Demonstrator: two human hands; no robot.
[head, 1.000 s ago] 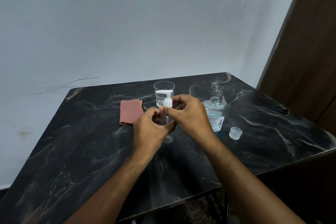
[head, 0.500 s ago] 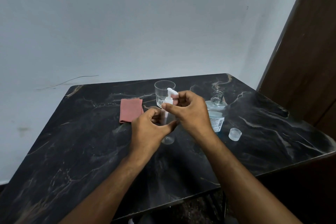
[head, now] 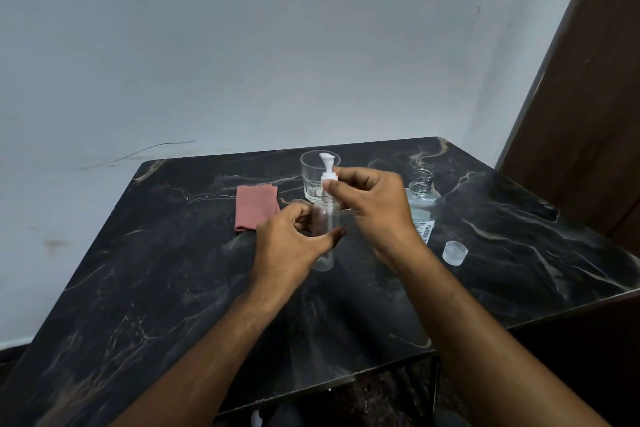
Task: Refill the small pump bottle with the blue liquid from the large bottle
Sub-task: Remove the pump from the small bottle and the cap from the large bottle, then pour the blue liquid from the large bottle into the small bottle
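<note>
Two hands: left hand (head: 287,246) grips clear small bottle (head: 327,236), apparently empty.

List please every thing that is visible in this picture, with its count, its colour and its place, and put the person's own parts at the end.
Black marble-pattern table: 1, black with pale veins, fills the foreground.
Small clear plastic pump bottle: 1, transparent, table centre, upright, looks empty.
White plastic pump head: 1, white, raised over the bottle's neck.
Clear drinking glass: 1, transparent, behind the pump bottle.
Folded pink cloth: 1, pink, left of the glass.
Large clear bottle with label: 1, uncapped, right side.
Clear plastic cap: 1, translucent, right of the large bottle.
Left hand: 1, grips the pump bottle.
Right hand: 1, fingers pinch the pump head.
</note>
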